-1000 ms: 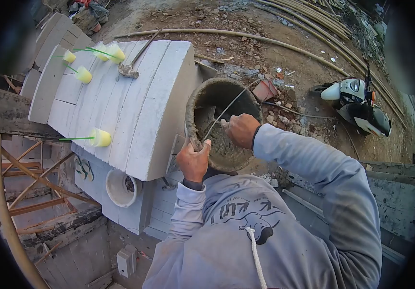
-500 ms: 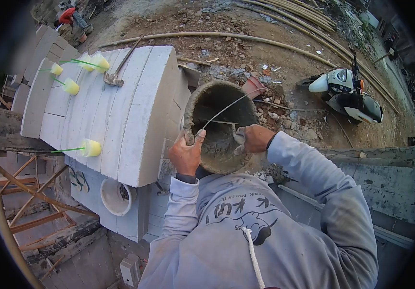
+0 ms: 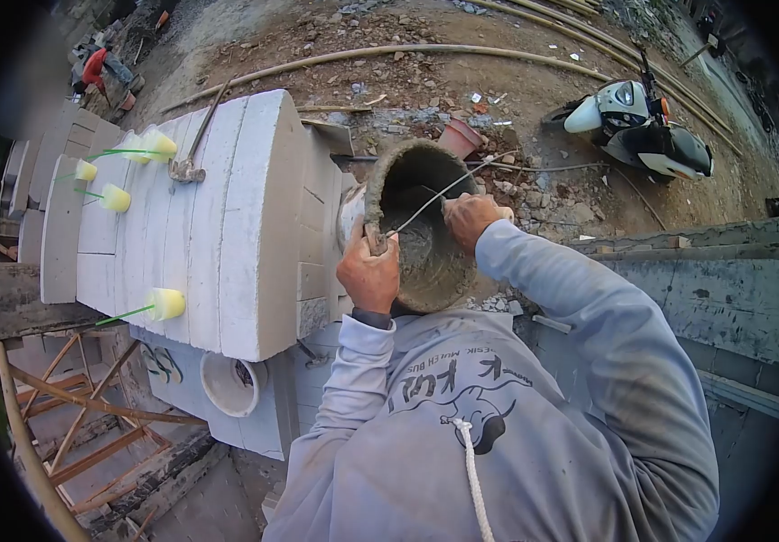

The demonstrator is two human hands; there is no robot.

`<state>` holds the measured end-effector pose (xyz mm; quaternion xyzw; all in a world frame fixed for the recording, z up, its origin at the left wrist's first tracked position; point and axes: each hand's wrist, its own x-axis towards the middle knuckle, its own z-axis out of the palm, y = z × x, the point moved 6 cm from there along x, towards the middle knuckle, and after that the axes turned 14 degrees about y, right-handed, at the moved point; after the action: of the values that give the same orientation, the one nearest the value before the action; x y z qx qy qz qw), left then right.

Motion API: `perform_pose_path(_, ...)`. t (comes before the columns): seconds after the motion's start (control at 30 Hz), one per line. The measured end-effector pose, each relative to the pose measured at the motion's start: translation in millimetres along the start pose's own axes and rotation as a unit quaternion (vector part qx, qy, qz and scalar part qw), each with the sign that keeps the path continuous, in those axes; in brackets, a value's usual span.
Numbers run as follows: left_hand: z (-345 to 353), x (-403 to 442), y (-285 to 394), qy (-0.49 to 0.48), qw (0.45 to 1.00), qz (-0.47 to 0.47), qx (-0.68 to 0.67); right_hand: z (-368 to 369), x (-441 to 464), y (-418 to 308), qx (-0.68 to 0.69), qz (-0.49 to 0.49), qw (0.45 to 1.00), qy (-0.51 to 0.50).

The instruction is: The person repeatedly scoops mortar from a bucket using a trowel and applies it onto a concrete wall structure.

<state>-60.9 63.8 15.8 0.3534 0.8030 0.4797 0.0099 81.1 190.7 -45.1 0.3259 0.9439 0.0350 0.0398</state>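
A mortar-caked bucket is tilted in front of my chest, with wet grey mortar inside. My left hand grips its near left rim, thumb beside the thin wire handle that arches across the mouth. My right hand is closed round a trowel at the right side of the opening. The light end of the trowel's grip pokes out behind that fist; most of its blade is hidden inside the bucket.
Pale blocks are stacked at left, carrying a hammer and several yellow drink cups with green straws. A white bucket sits lower. Beyond are a reddish bucket, bamboo poles, a scooter and a crouching person.
My right hand has turned and lifted slightly, and the trowel's grip end now shows. The bucket leans differently, its mouth more to the side. The whole view has shifted a little.
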Motion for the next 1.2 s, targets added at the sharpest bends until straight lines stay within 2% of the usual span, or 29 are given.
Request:
perform_pose_path(0.07,11.7,-3.7,4.0,-0.013,0.999,0.005,-0.051,5.8,-9.4,12.5,0.06,0.067,0.996,-0.008)
perform_pose_path(0.1,17.6,-4.2,8.2,-0.022,0.997,0.011,-0.077,30.2,-13.2,16.0,0.063,0.019,0.995,-0.072)
perform_pose_path(0.23,32.7,0.7,39.8,-0.04,0.991,0.079,-0.104,33.4,-54.3,30.8,0.13,0.077,0.976,-0.157)
perform_pose_path(0.33,40.6,-0.5,64.0,-0.11,0.982,0.105,-0.11,37.9,-83.1,30.8,0.203,0.124,0.957,-0.169)
perform_pose_path(0.47,35.5,-0.7,101.3,-0.113,0.97,0.152,-0.15,33.0,-112.1,19.5,0.28,0.178,0.936,-0.118)
perform_pose_path(0.53,29.8,0.4,112.8,-0.093,0.973,0.165,-0.136,26.5,-105.1,15.8,0.307,0.167,0.933,-0.089)
perform_pose_path(0.6,17.9,1.6,121.0,-0.042,0.97,0.199,-0.134,3.3,-99.2,10.2,0.372,0.133,0.918,0.009)
perform_pose_path(0.67,6.2,4.5,121.0,-0.036,0.982,0.138,-0.121,20.0,-98.7,8.8,0.419,0.11,0.901,0.03)
perform_pose_path(0.73,-8.2,9.8,112.2,-0.014,0.989,0.108,-0.105,-13.6,-98.4,12.1,0.44,0.098,0.891,0.052)
perform_pose_path(0.9,-16.5,13.3,83.9,0.023,0.986,0.009,-0.165,-47.6,-99.7,35.7,0.364,0.07,0.929,0.007)
perform_pose_path(1.0,-4.2,14.5,55.3,-0.035,0.974,-0.1,-0.201,-61.6,-110.7,48.0,0.349,0.079,0.934,-0.001)
perform_pose_path(1.03,-0.7,14.8,47.3,-0.01,0.971,-0.074,-0.228,-64.7,-115.0,51.4,0.351,0.09,0.932,-0.002)
perform_pose_path(1.1,8.1,11.1,30.9,0.005,0.952,-0.121,-0.283,-74.7,-117.6,52.5,0.354,0.093,0.931,0.008)
perform_pose_path(1.17,9.9,9.2,22.2,-0.039,0.962,-0.148,-0.225,-65.3,-138.9,64.0,0.312,0.118,0.942,-0.023)
perform_pose_path(1.2,9.7,6.9,32.9,-0.068,0.933,-0.197,-0.292,-48.4,-146.2,72.6,0.271,0.126,0.953,-0.048)
